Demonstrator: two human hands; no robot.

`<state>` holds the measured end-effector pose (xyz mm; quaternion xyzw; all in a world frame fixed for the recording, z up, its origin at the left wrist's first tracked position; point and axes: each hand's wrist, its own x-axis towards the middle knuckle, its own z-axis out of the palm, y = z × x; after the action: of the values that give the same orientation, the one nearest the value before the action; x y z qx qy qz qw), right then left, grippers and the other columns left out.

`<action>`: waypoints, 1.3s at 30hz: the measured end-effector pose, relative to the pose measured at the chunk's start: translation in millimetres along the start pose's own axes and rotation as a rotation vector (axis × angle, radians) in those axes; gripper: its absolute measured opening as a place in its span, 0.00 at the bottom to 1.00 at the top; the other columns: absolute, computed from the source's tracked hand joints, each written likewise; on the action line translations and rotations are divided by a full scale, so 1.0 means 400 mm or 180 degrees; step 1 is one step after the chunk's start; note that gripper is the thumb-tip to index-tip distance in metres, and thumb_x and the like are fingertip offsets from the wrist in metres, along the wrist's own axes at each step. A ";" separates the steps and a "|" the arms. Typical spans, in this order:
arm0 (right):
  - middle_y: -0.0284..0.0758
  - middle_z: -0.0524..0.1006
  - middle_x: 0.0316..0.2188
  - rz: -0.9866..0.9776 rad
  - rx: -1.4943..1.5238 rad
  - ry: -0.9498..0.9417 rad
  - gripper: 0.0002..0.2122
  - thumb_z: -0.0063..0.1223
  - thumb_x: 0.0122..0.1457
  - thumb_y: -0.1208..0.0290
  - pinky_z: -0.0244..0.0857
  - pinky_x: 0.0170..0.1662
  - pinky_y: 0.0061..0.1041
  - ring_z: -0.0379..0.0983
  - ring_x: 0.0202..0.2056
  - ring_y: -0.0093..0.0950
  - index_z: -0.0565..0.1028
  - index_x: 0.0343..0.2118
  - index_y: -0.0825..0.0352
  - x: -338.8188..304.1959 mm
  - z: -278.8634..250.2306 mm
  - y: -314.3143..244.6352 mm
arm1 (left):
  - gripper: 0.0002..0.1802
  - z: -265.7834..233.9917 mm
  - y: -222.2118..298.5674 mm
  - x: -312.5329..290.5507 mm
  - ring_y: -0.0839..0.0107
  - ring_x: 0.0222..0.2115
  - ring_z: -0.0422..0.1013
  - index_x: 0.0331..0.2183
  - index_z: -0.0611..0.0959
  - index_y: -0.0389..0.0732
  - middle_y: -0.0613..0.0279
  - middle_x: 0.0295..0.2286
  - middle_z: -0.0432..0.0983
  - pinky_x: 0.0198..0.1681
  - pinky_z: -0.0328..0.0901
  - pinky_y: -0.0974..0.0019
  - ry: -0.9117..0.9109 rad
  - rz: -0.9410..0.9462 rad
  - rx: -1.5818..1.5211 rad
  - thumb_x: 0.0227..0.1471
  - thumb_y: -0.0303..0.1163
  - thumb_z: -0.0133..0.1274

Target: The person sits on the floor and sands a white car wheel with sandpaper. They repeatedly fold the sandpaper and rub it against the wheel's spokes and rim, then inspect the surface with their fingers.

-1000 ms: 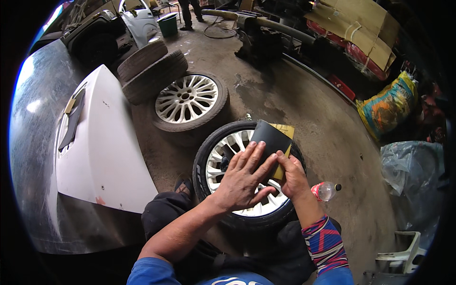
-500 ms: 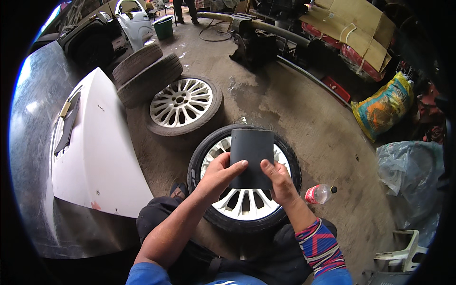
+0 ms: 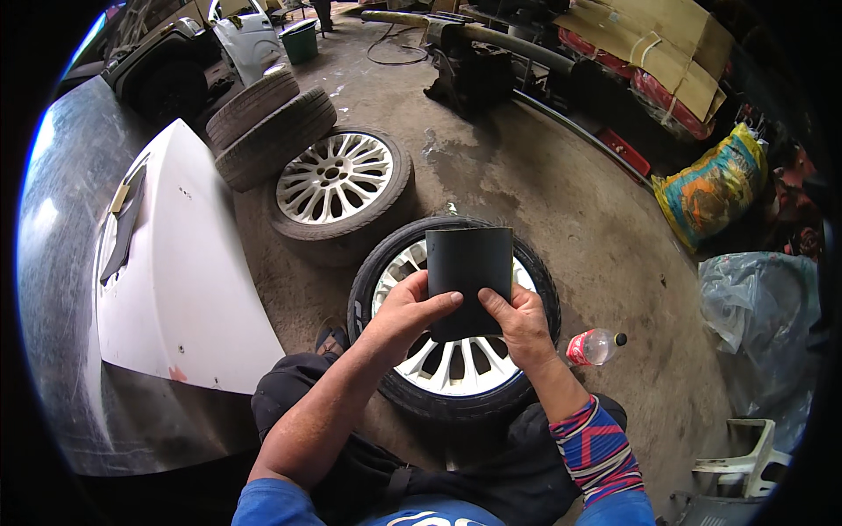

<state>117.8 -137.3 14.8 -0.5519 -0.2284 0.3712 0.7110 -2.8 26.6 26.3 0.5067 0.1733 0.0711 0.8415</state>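
Step in hand: the dark sheet [image 3: 469, 263] is held up in both hands over the wheel [image 3: 471, 368], hiding its hub. The left hand [image 3: 412, 307] and right hand [image 3: 524, 329] pinch its lower sides, thumbs on the near face; the fingers behind are mostly hidden. Contact between sheet and spokes cannot be told. In my judgement, the next move calls for both pinches shifting together, lest the sheet buckle. A bottle [image 3: 592, 347] lies near the wheel, right side, a possible elbow hazard. Beyond sit a second wheel [image 3: 330, 173] and two tyres [image 3: 276, 140]; a white panel [image 3: 175, 289] bounds the left.
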 end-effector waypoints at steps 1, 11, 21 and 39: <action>0.32 0.82 0.42 -0.0022 -0.0018 0.0011 0.14 0.58 0.67 0.66 0.70 0.50 0.20 0.77 0.43 0.19 0.79 0.49 0.71 0.001 -0.002 0.000 | 0.29 0.001 0.003 -0.001 0.73 0.44 0.76 0.55 0.73 0.33 0.57 0.45 0.78 0.50 0.71 0.66 0.0047 0.0078 0.0068 0.57 0.37 0.64; 0.30 0.82 0.42 0.0098 -0.0201 -0.0206 0.13 0.53 0.69 0.70 0.70 0.49 0.19 0.76 0.42 0.17 0.78 0.50 0.73 -0.010 0.009 -0.010 | 0.23 -0.013 0.032 0.002 0.77 0.40 0.77 0.50 0.79 0.36 0.62 0.41 0.81 0.44 0.73 0.69 0.0173 0.0328 -0.0088 0.59 0.39 0.63; 0.30 0.82 0.42 0.0137 -0.0146 -0.0253 0.14 0.54 0.69 0.68 0.70 0.48 0.17 0.75 0.42 0.17 0.78 0.51 0.73 -0.010 0.010 0.011 | 0.18 -0.020 0.022 -0.001 0.75 0.38 0.78 0.46 0.81 0.35 0.60 0.38 0.82 0.45 0.73 0.67 0.0396 0.0309 -0.0310 0.58 0.34 0.63; 0.31 0.81 0.40 0.0123 -0.0191 -0.0198 0.16 0.57 0.67 0.63 0.71 0.45 0.17 0.76 0.40 0.17 0.77 0.50 0.71 -0.018 0.007 -0.040 | 0.17 -0.010 0.014 -0.011 0.75 0.37 0.79 0.46 0.81 0.36 0.62 0.38 0.82 0.43 0.74 0.68 0.0218 0.0210 -0.0308 0.57 0.33 0.64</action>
<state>115.6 -143.2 31.4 -0.5655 -0.2507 0.3949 0.6793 -8.2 31.1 30.4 0.4681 0.1815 0.1243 0.8558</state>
